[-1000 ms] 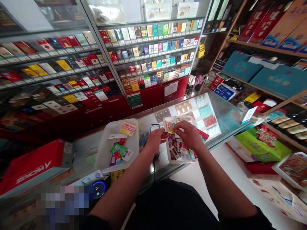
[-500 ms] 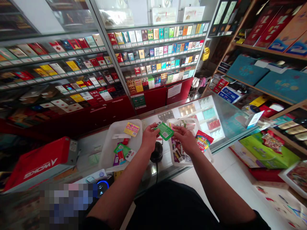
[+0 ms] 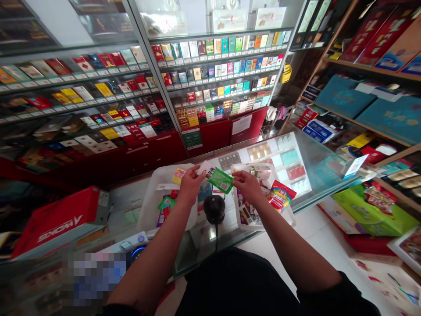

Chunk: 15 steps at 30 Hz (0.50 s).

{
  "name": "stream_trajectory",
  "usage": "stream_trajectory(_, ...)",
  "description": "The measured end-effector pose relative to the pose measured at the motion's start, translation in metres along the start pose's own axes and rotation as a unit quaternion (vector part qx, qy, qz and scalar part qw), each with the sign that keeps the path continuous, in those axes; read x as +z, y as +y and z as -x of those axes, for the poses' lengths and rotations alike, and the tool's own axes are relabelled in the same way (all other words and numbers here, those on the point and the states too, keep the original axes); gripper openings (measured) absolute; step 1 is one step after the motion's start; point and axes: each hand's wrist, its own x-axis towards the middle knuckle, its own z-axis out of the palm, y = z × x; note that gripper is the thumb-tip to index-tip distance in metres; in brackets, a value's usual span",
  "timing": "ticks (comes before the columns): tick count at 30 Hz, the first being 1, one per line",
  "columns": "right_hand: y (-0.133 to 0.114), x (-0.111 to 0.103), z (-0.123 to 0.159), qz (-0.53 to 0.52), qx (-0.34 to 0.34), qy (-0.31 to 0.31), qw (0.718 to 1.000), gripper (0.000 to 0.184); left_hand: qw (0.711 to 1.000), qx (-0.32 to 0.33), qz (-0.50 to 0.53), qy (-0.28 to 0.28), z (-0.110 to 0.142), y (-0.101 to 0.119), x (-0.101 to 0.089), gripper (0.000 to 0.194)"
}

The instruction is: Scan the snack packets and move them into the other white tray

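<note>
Loads of bits are strewn in the left tub (image 3: pixel 151 202), then one green-and-white packet (image 3: pixel 221 180) is pinched by left hand (image 3: pixel 190 184) and right hand (image 3: pixel 246 186), an end each, between tubs. More packs (image 3: pixel 246 214) are piled in the right tub (image 3: pixel 288 218).

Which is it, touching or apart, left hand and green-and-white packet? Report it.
Touching. The head view shows the left hand pinching the white end of the green-and-white packet between thumb and fingers.
</note>
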Motion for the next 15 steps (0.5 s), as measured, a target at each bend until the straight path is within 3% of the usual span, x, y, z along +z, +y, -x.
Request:
stream_trajectory(4, 0.004, 0.008, -0.014, 0.035, -0.029, -0.016, 0.999, 0.03, 0.997, 0.034, -0.047, -0.057, -0.005, 0.005, -0.023, 0.062)
stream_trajectory(7, 0.009, 0.013, -0.023, 0.082, -0.053, -0.022, 0.995, 0.03, 0.981, 0.065, -0.153, -0.099, -0.007, 0.012, -0.039, 0.063)
stream_trajectory(11, 0.012, 0.017, -0.028, 0.163, -0.102, -0.027, 0.981, 0.03, 0.914, 0.134, -0.374, -0.083, -0.008, 0.021, -0.055, 0.062)
stream_trajectory(15, 0.012, 0.023, -0.028, 0.222, -0.154, -0.033, 0.962, 0.032, 0.859, 0.174, -0.472, -0.097, -0.011, 0.017, -0.066, 0.064)
